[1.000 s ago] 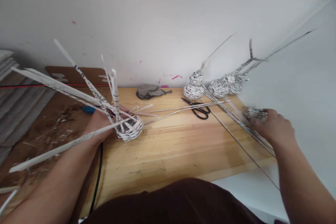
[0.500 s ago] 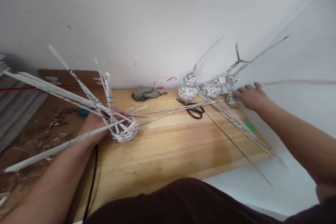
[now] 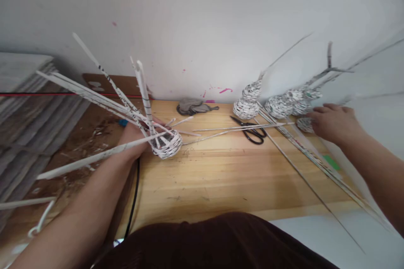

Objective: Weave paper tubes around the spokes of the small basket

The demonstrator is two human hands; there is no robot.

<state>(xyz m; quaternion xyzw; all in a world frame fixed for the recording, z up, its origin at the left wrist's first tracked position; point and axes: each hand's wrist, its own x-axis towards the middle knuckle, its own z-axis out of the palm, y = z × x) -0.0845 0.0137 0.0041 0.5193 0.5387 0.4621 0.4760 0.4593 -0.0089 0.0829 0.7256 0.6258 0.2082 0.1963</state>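
My left hand [image 3: 134,136] grips a small woven paper basket [image 3: 167,146] on the wooden board [image 3: 221,176]; several long white paper tubes [image 3: 104,92] stick up and out from it. My right hand [image 3: 333,122] hovers at the far right, fingers stretched out over a small woven piece [image 3: 304,124] that lies on the board next to two woven gourd shapes [image 3: 285,103]. Whether the fingers touch that piece is unclear.
A taller woven gourd [image 3: 246,103] stands by the wall. Black scissors [image 3: 251,130] and loose paper rods [image 3: 240,127] lie mid-board, with a long bundle of rods [image 3: 322,164] along the right edge. A grey rag [image 3: 192,106] sits at the back, stacked sheets [image 3: 28,105] at left, a black cable [image 3: 134,197] beside my left arm.
My right hand carried the small woven piece from the board's right edge back to the gourds by the wall and loosened its fingers. The left hand kept hold of the basket.
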